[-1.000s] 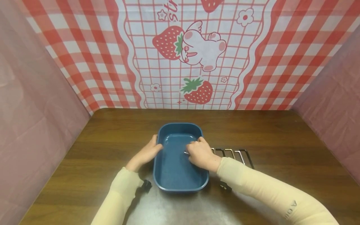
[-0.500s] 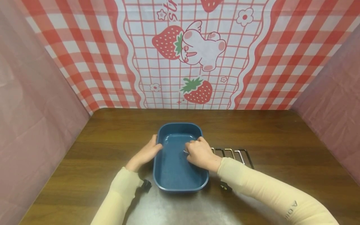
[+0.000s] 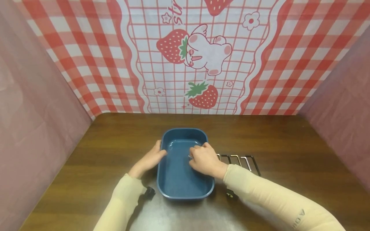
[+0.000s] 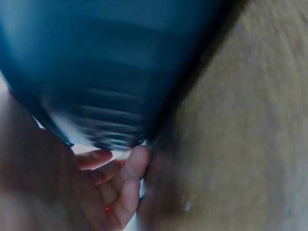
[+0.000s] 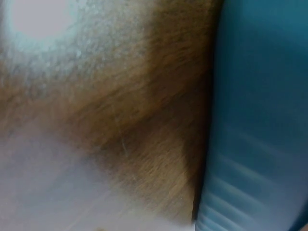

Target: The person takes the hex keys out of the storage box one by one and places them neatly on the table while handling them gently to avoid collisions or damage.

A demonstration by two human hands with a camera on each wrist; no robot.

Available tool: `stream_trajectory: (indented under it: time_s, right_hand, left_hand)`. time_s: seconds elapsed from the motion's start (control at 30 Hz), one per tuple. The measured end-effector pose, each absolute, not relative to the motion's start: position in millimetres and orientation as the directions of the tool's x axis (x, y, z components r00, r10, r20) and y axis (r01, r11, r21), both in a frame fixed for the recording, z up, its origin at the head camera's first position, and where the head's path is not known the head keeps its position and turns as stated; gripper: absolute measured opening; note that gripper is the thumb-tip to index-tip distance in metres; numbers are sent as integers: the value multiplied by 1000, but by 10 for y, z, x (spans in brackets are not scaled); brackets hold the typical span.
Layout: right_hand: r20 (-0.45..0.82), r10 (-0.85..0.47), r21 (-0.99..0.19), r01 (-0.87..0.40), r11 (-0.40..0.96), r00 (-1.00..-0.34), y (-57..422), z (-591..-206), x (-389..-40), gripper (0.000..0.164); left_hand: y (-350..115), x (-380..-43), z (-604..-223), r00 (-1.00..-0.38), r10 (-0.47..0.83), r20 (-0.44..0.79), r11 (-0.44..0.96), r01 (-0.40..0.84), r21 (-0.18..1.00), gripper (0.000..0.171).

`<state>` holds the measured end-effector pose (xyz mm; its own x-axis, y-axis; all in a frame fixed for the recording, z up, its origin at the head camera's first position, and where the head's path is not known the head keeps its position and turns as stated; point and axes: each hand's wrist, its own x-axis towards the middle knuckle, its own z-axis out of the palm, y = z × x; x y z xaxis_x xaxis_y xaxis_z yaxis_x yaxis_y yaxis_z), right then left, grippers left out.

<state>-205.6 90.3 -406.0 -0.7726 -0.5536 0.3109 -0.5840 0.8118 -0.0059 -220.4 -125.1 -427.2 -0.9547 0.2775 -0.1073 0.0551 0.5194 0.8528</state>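
Observation:
A deep blue rectangular container point(image 3: 185, 196) with rounded corners stands on the wooden table. My left hand point(image 3: 147, 161) grips its left wall, thumb at the rim and fingers outside; the left wrist view shows those fingertips low against the ribbed side. Over the container's right side reaches my right hand point(image 3: 204, 160), fingers curled. A thin silver piece point(image 3: 190, 157) pokes out from its fingers; the rest is hidden, so its kind cannot be told. In the right wrist view only the container's outer wall point(image 5: 260, 115) and the table show.
Right of the container lie several thin bent metal rods point(image 3: 255, 165) in a row, black, gold and silver, partly covered by the right sleeve point(image 3: 260, 189). A checked strawberry cloth point(image 3: 202, 57) hangs behind the table point(image 3: 115, 134). Pink cloth point(image 3: 37, 112) flanks it on both sides.
The head view has tilted up slightly, so everything sits a little lower in it. The right hand has shifted a touch to the left; the left hand keeps its hold.

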Motion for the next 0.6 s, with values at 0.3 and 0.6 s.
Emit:
stream_trajectory:
  time_s: [0.3, 0.6]
  right_hand:
    - [339, -553, -3, -588, 809, -761, 905, -4063, -2070, 10]
    - [364, -513, -119, -585, 802, -778, 917, -4074, -2070, 15]
  left_hand:
    - [-1264, -2201, -4245, -955, 282, -92, 518, 70, 853, 53]
    - [-1247, -2198, -4271, -957, 274, -99, 506, 56, 860, 55]
